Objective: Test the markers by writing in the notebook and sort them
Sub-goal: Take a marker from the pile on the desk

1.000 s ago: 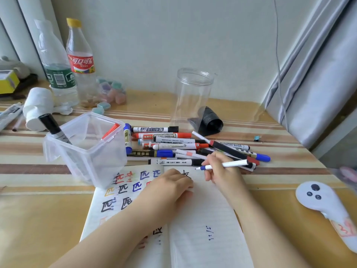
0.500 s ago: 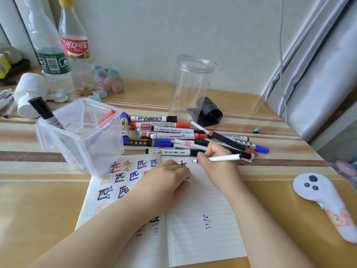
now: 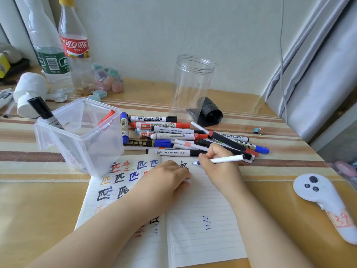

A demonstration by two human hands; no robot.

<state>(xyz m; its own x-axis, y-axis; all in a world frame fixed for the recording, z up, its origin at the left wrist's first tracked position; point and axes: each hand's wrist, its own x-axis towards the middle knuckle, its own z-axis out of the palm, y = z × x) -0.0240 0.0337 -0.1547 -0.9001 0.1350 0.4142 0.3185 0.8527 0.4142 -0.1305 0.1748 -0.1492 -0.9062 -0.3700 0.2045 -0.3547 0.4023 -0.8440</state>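
Observation:
An open lined notebook (image 3: 195,225) lies on the table with coloured test characters on its left page. My right hand (image 3: 218,169) grips a thin white marker (image 3: 228,159) whose blue tip touches the top of the right page beside a black character. My left hand (image 3: 166,178) rests on the notebook near the spine, fingers curled, and something white shows under the fingertips. A pile of markers (image 3: 173,136) lies just beyond the notebook. A clear square tub (image 3: 85,140) at left holds a black-capped and a red-capped marker. A tall clear jar (image 3: 191,86) stands empty behind the pile.
Two plastic bottles (image 3: 63,53) and a white paper roll (image 3: 31,91) stand at the back left. A black roll (image 3: 210,113) lies beside the jar. A white controller (image 3: 324,200) rests at the right. Grey curtain (image 3: 316,64) hangs at the right edge.
My right hand has brought the white marker's tip down onto the top of the right page. The camera has come closer. My left hand stays on the notebook.

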